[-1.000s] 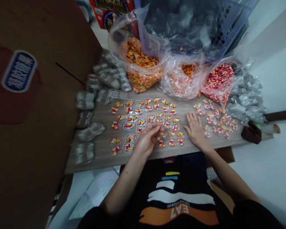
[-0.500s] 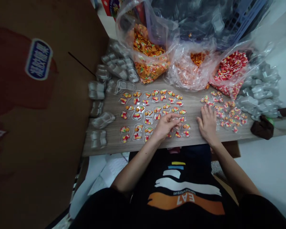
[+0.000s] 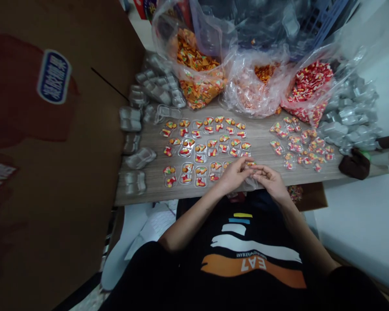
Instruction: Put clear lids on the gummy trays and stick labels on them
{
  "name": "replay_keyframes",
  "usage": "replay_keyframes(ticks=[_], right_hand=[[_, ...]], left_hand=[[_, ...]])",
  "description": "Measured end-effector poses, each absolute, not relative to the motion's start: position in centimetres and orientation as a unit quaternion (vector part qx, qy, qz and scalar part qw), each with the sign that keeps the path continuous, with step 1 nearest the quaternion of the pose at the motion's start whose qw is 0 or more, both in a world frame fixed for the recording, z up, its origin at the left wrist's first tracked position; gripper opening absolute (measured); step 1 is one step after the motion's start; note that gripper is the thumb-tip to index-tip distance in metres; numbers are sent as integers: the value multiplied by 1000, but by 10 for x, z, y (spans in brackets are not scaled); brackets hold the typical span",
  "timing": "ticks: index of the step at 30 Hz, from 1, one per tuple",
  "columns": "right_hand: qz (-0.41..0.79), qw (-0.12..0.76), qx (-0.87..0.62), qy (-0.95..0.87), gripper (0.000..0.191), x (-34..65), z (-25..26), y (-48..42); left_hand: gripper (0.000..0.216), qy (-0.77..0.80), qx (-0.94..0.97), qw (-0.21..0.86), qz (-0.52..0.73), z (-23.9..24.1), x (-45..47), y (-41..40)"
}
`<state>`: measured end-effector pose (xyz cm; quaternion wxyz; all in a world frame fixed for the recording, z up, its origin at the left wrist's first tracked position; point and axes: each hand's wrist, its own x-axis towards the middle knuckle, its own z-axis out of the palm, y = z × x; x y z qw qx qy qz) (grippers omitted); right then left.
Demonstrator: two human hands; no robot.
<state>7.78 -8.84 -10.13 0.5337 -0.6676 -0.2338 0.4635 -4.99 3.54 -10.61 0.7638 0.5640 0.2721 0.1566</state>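
My left hand (image 3: 236, 175) and my right hand (image 3: 272, 182) meet over the front of the table. Both have their fingers pinched together around a small clear plastic tray (image 3: 252, 184), which they partly cover. Left of them stand three rows of open clear trays, such as one tray (image 3: 186, 173) in the front row, each with a pizza-slice-shaped piece and a red-and-yellow piece inside. To the right of my right hand lies a loose group of filled clear packs (image 3: 306, 147). Some front-row trays are hidden behind my hands.
Along the back stand a bag of orange pizza-shaped pieces (image 3: 201, 82), a pinkish clear bag (image 3: 249, 93) and a bag of red-and-white pieces (image 3: 313, 84). Empty clear trays (image 3: 346, 112) pile up at right, others (image 3: 131, 119) at left. A large cardboard box (image 3: 94, 129) walls the left side.
My right hand has lifted off the table by the filled packs and moved left to join my left hand. My left hand has shifted slightly right and towards me.
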Motion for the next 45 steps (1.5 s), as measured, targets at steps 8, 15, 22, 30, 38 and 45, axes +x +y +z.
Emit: replay_keyframes(ticks=[8, 15, 22, 30, 38, 45], right_hand=[[396, 579, -701, -132, 41, 85, -119, -91], [350, 578, -722, -149, 36, 79, -135, -81], [270, 486, -792, -252, 30, 83, -146, -83], [157, 359, -842, -370, 36, 81, -145, -84], [-5, 202, -809, -552, 38, 60, -145, -88], [-61, 141, -821, -549, 40, 53, -155, -92]], left_hand=[[35, 294, 814, 450, 219, -112, -73, 24], [59, 246, 903, 325, 140, -124, -68, 16], [56, 233, 924, 267, 141, -134, -67, 15], [56, 240, 931, 241, 132, -138, -68, 13], [49, 245, 925, 245, 155, -141, -71, 11], [45, 246, 924, 241, 166, -143, -77, 12]])
